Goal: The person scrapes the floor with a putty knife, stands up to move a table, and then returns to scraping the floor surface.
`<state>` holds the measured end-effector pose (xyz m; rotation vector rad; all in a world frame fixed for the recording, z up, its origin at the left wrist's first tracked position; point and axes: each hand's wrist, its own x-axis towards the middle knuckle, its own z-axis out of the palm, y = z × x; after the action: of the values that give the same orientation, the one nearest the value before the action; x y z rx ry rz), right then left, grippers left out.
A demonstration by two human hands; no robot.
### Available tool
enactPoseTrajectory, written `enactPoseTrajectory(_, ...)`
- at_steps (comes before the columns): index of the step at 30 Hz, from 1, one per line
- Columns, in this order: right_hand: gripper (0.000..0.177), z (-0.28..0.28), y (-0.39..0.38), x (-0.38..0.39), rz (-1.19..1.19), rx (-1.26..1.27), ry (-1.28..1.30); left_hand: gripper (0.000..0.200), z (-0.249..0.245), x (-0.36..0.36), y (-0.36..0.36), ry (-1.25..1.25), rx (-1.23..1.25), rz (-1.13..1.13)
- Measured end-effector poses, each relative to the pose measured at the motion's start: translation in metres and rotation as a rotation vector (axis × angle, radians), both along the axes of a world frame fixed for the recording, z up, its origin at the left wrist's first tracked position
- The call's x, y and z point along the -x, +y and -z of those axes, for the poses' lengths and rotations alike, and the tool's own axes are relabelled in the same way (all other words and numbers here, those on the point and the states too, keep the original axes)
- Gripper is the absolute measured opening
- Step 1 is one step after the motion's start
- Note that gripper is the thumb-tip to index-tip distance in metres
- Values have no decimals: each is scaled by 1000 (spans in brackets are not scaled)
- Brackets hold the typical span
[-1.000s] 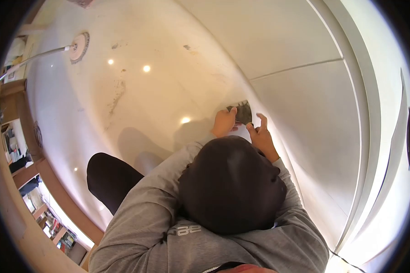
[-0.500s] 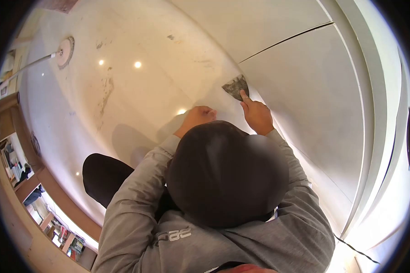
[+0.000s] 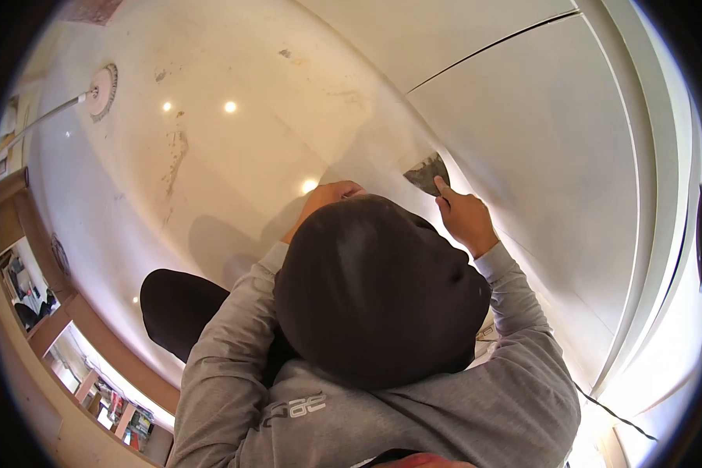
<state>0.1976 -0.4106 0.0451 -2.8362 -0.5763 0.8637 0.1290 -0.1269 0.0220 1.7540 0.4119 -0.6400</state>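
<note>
Grey-smeared scraper (image 3: 427, 173) centre-right of frame, at floor/wall (image 3: 538, 156) seam. Right hand (image 3: 466, 217) closed on it, index along blade; blade points up-left from grip. Left hand (image 3: 331, 193) curled, farther off, contents hidden.

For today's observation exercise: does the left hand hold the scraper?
No, the right hand grips the scraper; the left hand is apart from it.

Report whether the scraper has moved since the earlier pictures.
Yes. The scraper in the right hand has slid along the wall's base, farther from the panel seam.
</note>
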Motion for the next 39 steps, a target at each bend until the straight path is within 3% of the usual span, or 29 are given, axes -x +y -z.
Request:
enactPoseTrajectory(2,44,15,-3,11,0,-25,23,28,23,2,-8,6,1,80)
enactPoseTrajectory(4,47,16,3,16,17,-62,-33,34,59,2,-28,-547,-263,393)
enactPoseTrajectory(7,55,22,17,16,156,-157,-48,47,12,-29,-69,-736,-447,506)
enactPoseTrajectory(10,55,24,29,13,211,-132,6,53,28,-46,-97,-904,-552,540)
enactPoseTrajectory(17,59,27,38,13,265,-95,18,51,62,-52,-107,-866,-530,631)
enactPoseTrajectory(23,57,30,46,2,278,-79,121,49,76,-53,-110,-1002,-651,638)
enactPoseTrajectory(26,57,28,45,1,401,-131,183,46,73,-59,-112,-880,-642,619)
enactPoseTrajectory(31,61,34,49,-5,361,-183,122,40,61,-75,-105,-773,-525,700)
enactPoseTrajectory(34,60,60,42,-10,359,-224,134,40,85,-68,-113,-930,-591,553)
enactPoseTrajectory(39,55,34,41,0,462,-274,188,40,69,-74,-111,-944,-594,645)
